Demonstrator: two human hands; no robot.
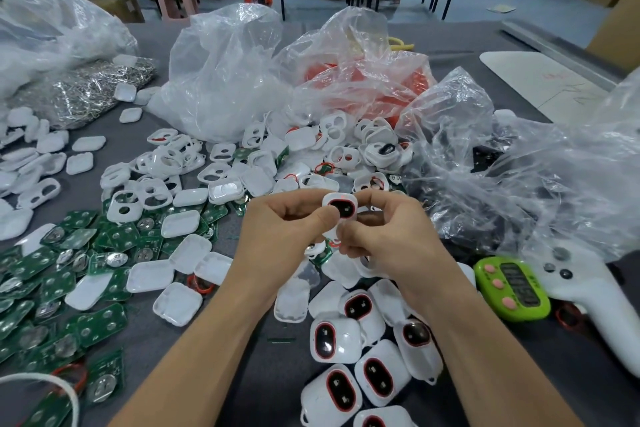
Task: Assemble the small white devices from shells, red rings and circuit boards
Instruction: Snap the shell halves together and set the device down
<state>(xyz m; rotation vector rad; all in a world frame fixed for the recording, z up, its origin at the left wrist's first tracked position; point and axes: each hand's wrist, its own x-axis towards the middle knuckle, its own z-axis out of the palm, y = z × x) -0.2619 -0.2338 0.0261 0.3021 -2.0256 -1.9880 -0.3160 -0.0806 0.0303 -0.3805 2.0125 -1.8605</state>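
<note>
A grey table (152, 340) stretches out in front of the person, and it is crowded. Crumpled clear bags (225, 73) take up the far half, from nine round to three o'clock. The one at one o'clock shows red through its plastic. The one at three o'clock holds something dark that I cannot make out.

White shells (166, 163) lie heaped from ten to twelve o'clock of the hands, some with oval windows, others plain like little trays. Green boards (52, 288) with silver discs sprawl at eight to nine o'clock, and shells overlap several of them. A white controller (581, 291) lies at four o'clock, just beside a lime-green timer (512, 288) with pink buttons.

At six o'clock, between the forearms, finished devices (346, 350) sit clustered and touching, each dark window rimmed in red. A loose red ring (202, 289) peeks from under a shell at eight o'clock.

The two hands meet in the middle, raised off the table. The left hand (277, 236) has its fingers curled in and its thumb pressed to the left edge of a device (341, 206). The right hand (384, 236) pinches the same device from the right, forefinger hooked over its top corner. The device stands upright with its red-rimmed window towards the person. Its lower end is hidden among the fingers.
</note>
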